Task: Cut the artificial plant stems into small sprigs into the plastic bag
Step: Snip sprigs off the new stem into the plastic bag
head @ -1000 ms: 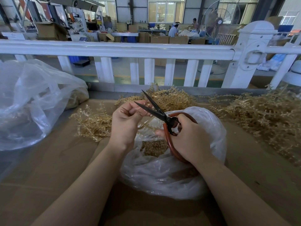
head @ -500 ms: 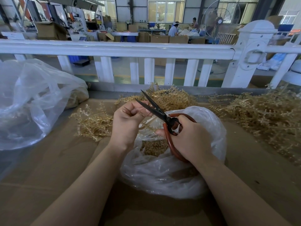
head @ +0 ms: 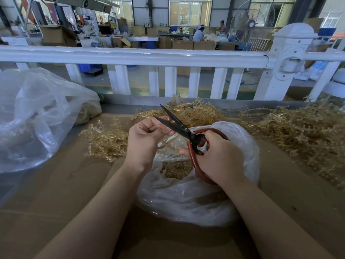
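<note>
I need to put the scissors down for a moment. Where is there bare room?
Bare cardboard lies between the big bag and the left forearm, and right of the small bag. The far side is crowded with stems.

This is a factory floor, a large hall used for packing and assembly. Tall windows (head: 189, 11) line the far wall under a high steel roof. Stacked cardboard boxes (head: 183, 44) stand around long worktables, where 2 workers (head: 198, 34) sit over white goods. A big pedestal fan (head: 251, 23) stands on the bare concrete floor (head: 141, 79), which is marked with green and yellow lines. A white railing (head: 134, 57) fences off the near bench (head: 65, 184), which is covered with cardboard and heaped with plastic stems (head: 302, 131).
</note>
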Available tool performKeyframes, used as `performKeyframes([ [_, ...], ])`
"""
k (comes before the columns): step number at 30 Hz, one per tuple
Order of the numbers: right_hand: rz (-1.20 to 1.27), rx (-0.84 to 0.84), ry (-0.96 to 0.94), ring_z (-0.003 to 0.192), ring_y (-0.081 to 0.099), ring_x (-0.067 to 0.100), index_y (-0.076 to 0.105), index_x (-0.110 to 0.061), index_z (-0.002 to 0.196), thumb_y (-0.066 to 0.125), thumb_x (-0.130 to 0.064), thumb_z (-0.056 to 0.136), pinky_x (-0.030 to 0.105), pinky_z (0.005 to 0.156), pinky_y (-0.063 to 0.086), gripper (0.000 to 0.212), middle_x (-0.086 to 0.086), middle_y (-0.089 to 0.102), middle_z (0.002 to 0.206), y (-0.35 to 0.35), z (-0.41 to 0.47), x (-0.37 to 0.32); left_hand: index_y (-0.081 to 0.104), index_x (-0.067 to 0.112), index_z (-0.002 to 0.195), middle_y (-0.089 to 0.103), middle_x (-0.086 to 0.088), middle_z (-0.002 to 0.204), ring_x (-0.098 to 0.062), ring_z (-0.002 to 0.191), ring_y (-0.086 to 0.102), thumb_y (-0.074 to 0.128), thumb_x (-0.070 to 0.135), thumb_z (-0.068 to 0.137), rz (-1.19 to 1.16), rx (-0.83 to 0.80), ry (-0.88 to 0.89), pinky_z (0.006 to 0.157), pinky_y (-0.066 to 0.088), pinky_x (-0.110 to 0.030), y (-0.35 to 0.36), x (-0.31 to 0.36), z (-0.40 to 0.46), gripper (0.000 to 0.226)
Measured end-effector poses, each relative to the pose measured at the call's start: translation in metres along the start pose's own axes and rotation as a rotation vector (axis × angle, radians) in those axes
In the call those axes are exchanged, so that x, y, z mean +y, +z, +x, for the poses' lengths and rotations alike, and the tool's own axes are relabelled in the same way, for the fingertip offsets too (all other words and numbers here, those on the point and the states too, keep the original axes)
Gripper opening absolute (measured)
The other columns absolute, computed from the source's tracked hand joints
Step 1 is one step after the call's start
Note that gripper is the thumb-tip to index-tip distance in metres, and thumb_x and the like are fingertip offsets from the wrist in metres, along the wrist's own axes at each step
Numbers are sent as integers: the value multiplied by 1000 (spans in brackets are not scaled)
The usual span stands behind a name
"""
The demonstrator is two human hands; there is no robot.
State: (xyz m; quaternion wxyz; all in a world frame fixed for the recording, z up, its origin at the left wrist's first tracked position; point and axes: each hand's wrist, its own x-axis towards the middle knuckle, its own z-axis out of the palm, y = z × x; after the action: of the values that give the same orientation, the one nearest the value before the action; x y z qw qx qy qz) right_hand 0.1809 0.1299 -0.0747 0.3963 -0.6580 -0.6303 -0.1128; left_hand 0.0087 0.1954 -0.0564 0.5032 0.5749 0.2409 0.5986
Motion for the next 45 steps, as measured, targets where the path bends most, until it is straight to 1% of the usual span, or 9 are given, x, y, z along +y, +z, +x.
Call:
performKeyframes([
  [6, -26, 3, 0, 51, 44, -1, 59, -27, 81, 29, -97, 71, 13, 47, 26, 77, -17, 48, 60, 0, 1, 1, 73, 4, 69, 73, -8, 75, -23, 95, 67, 70, -11, 79, 43, -20, -11, 80, 53, -29, 1, -1, -1, 19],
  [12, -35, 3, -1, 53, 49, 1, 58, -28, 79, 26, -98, 70, 13, 47, 32, 77, -15, 58, 63, -1, 1, 1, 74, 9, 71, 73, -3, 71, -14, 74, 68, 72, 4, 77, -7, -77, -17, 73, 53, -23, 3, 4, -2, 8],
  [16, -23, 14, -15, 50, 47, 1, 58, -27, 75, 27, -96, 72, 12, 47, 30, 76, -14, 57, 60, -1, 1, 2, 73, 7, 73, 71, -6, 70, -16, 71, 66, 72, 9, 76, -21, -86, -24, 72, 54, -25, 2, 5, -2, 4],
  [21, -69, -1, -13, 51, 47, 2, 56, -28, 77, 36, -95, 73, 15, 46, 33, 70, -15, 54, 61, -1, 2, 5, 71, -5, 78, 74, -11, 84, -24, 85, 69, 69, -8, 82, 109, -25, 0, 79, 55, -32, 1, 0, -1, 6],
  [25, -118, -19, -6, 54, 48, 5, 54, -29, 79, 37, -94, 72, 20, 46, 39, 68, -15, 55, 64, -1, 3, 6, 73, -3, 76, 76, -8, 95, -24, 98, 70, 68, -10, 83, 238, 7, 14, 88, 56, -40, 1, -1, -1, 11],
  [30, -124, 4, -9, 50, 45, 4, 48, -29, 75, 46, -90, 72, 22, 43, 40, 61, -15, 50, 57, -2, 3, 5, 74, 2, 73, 77, -4, 90, -18, 102, 70, 66, -7, 87, 298, 7, 23, 89, 56, -39, 1, 3, -2, 18],
  [35, -124, 9, -16, 47, 43, 4, 51, -27, 72, 45, -90, 73, 23, 42, 40, 63, -14, 48, 55, -2, 3, 5, 73, -2, 76, 75, -11, 82, -26, 93, 70, 66, -4, 88, 307, 14, 3, 92, 55, -47, 0, 3, -2, 15],
  [41, -81, 4, -14, 49, 43, 2, 57, -27, 73, 39, -92, 72, 19, 45, 38, 68, -16, 52, 58, -1, 1, 5, 70, -1, 77, 72, -11, 76, -19, 78, 68, 64, 3, 92, 256, -38, 34, 81, 56, -28, -1, 4, -3, 16],
  [45, -46, 20, -35, 49, 42, 1, 60, -24, 74, 39, -90, 74, 15, 47, 32, 69, -17, 53, 60, -2, 2, 5, 70, -2, 78, 71, -14, 77, -21, 79, 67, 65, 4, 92, 229, -40, 26, 83, 56, -33, -1, 3, -2, 16],
])
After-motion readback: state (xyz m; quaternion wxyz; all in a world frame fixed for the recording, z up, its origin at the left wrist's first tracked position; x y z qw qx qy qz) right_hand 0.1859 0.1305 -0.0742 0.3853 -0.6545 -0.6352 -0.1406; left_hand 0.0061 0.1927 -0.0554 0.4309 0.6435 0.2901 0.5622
